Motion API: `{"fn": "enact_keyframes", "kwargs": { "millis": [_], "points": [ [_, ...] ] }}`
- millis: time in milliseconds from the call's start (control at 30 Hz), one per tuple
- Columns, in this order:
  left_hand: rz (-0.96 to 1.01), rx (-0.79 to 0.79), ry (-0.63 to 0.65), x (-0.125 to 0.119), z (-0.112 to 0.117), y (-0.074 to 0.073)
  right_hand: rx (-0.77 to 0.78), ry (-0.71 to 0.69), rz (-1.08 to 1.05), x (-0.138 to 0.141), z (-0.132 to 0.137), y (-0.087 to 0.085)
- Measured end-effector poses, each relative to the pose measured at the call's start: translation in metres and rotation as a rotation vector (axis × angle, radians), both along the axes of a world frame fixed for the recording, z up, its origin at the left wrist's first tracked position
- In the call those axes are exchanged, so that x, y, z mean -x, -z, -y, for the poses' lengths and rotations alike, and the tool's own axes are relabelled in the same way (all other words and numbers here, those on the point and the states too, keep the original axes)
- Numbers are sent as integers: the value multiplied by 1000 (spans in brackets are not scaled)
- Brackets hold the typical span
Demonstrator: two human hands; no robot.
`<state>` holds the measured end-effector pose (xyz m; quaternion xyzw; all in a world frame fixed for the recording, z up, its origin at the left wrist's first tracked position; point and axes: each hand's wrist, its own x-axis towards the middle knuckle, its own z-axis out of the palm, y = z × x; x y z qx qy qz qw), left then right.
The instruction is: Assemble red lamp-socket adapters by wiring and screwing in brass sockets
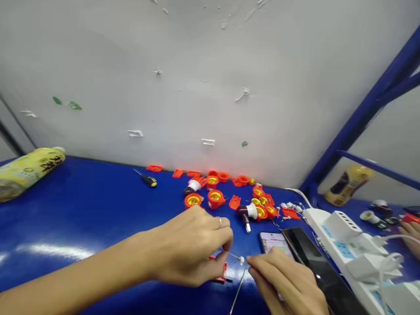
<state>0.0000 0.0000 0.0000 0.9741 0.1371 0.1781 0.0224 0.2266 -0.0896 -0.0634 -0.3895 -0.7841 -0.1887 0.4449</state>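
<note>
My left hand (pixel 193 245) is closed in a pinch on a thin wire-like piece (pixel 233 255), which sticks out to the right of the fingers. At its end sits a small white part (pixel 242 260). Under these fingers, partly hidden, is a red plastic piece (pixel 223 274) on the table. My right hand (pixel 288 280) has thumb and fingers pressed together just right of the white part; what it holds, if anything, I cannot make out. A thin metal shaft (pixel 238 291) lies between the hands, its lower end cut off by the frame.
Behind the hands are several red lamp sockets (pixel 215 197), two dark plugs with white sockets (pixel 252 211) and a screwdriver (pixel 147 179). Phones (pixel 297 240) and a loaded power strip (pixel 344 251) lie right. A bottle (pixel 31 170) rests left. Another person's hand (pixel 411 236) shows far right.
</note>
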Motion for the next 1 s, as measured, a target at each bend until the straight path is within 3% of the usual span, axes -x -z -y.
{"fn": "enact_keyframes", "kwargs": {
  "millis": [167, 333, 600, 833, 1000],
  "points": [
    [102, 135, -32, 25, -10, 17, 148, -104, 124, 18, -15, -7],
    [159, 134, -85, 31, -13, 40, 298, -138, 152, 11, -24, -12],
    [-17, 155, -178, 38, 1, 75, 483, -176, 222, -8, -19, -2],
    [15, 186, -147, 38, -1, 83, 525, -147, 307, 0, -24, 10],
    [51, 202, -133, 39, -3, 85, 471, -112, 331, 1, -25, 16]
  ]
}}
